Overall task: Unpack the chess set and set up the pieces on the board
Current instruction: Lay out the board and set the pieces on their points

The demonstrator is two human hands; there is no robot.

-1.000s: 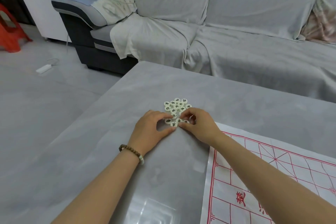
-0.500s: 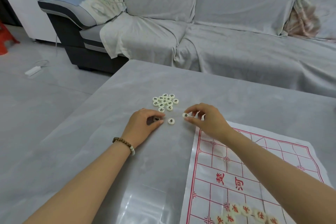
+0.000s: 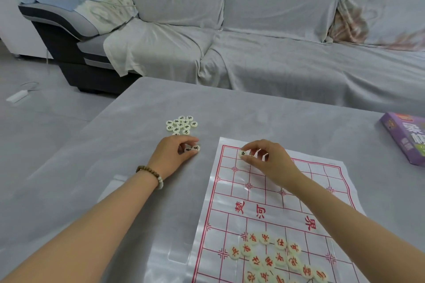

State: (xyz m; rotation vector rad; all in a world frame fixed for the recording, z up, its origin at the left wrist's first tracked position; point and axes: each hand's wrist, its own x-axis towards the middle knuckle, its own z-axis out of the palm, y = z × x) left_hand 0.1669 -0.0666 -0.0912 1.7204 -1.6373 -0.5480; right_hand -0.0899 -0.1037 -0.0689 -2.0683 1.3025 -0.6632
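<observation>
A white sheet board (image 3: 276, 190) with a red grid lies on the grey table. My right hand (image 3: 264, 159) pinches a black-marked round piece (image 3: 242, 153) over the board's far left corner. My left hand (image 3: 176, 156) curls round two black-marked pieces (image 3: 192, 149) on the table left of the board. A cluster of black-marked pieces (image 3: 181, 124) lies just beyond my left hand. Several red-marked pieces (image 3: 273, 257) lie in a loose heap on the board's near half.
A purple game box (image 3: 406, 138) lies at the table's right edge. A grey covered sofa (image 3: 253, 30) runs behind the table (image 3: 115, 190). A white power strip (image 3: 17, 96) lies on the floor at the left.
My right hand carried one black piece from the pile rightward to the board's far corner. My left hand drew two pieces out of the pile. The view swung right, showing the box and red pieces.
</observation>
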